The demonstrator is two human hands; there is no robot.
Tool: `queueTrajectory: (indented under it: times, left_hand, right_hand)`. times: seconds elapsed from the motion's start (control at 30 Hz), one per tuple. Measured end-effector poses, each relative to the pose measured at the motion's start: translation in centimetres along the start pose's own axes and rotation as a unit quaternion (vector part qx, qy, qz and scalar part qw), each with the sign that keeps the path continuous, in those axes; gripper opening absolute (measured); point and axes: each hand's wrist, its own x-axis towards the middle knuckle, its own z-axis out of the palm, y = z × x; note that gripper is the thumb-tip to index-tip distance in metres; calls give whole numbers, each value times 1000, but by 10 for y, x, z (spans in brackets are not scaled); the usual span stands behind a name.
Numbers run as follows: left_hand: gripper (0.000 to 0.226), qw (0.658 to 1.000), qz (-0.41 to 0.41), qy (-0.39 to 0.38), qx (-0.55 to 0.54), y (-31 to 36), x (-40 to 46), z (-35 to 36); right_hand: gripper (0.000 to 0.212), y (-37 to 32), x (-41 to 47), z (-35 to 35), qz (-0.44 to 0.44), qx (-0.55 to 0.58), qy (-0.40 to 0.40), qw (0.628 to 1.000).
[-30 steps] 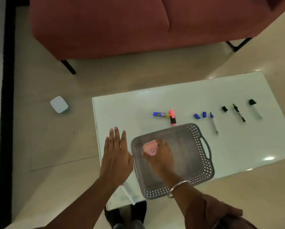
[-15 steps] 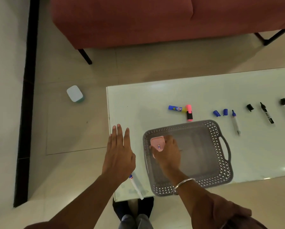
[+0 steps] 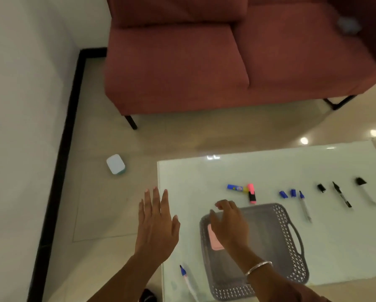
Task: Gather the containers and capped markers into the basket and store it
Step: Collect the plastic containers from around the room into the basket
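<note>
A grey perforated basket (image 3: 291,247) sits on the white glass table (image 3: 204,175). A pink container (image 3: 214,240) lies in its left part. My right hand (image 3: 229,223) hovers just above that container, fingers loosely spread, holding nothing. My left hand (image 3: 156,223) is flat and open over the table's left edge. A pink highlighter (image 3: 251,192) and a blue glue stick (image 3: 235,188) lie beyond the basket. To the right are two blue caps (image 3: 288,193), a blue marker (image 3: 304,204), a black cap (image 3: 321,188) and two black markers (image 3: 341,194). Another blue marker (image 3: 188,280) lies near the front left corner.
A small white and teal container (image 3: 115,164) lies on the tiled floor left of the table. A red sofa (image 3: 204,62) stands behind the table. A white wall with a black skirting strip (image 3: 58,171) runs along the left.
My right hand has let go of the pink container, which now lies in the basket, and has lifted slightly. The view has tilted up and left. My left hand stays open.
</note>
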Motion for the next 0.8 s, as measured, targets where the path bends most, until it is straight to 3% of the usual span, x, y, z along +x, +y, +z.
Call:
queueTrajectory:
  times: [0.3, 0.53, 0.67, 0.8]
  left_hand:
    - [72, 997, 19, 40, -59, -85, 96, -119]
    - [81, 991, 117, 39, -54, -172, 214, -219]
    - [86, 983, 159, 50, -70, -178, 281, -269]
    - [87, 971, 218, 54, -80, -140, 351, -305]
  right_hand:
    - [15, -175, 43, -32, -64, 4, 80, 995]
    - [14, -307, 104, -84, 6, 34, 150, 988]
    - [17, -348, 142, -128, 9, 32, 188, 982]
    - [15, -370, 190, -173, 11, 33, 233, 972]
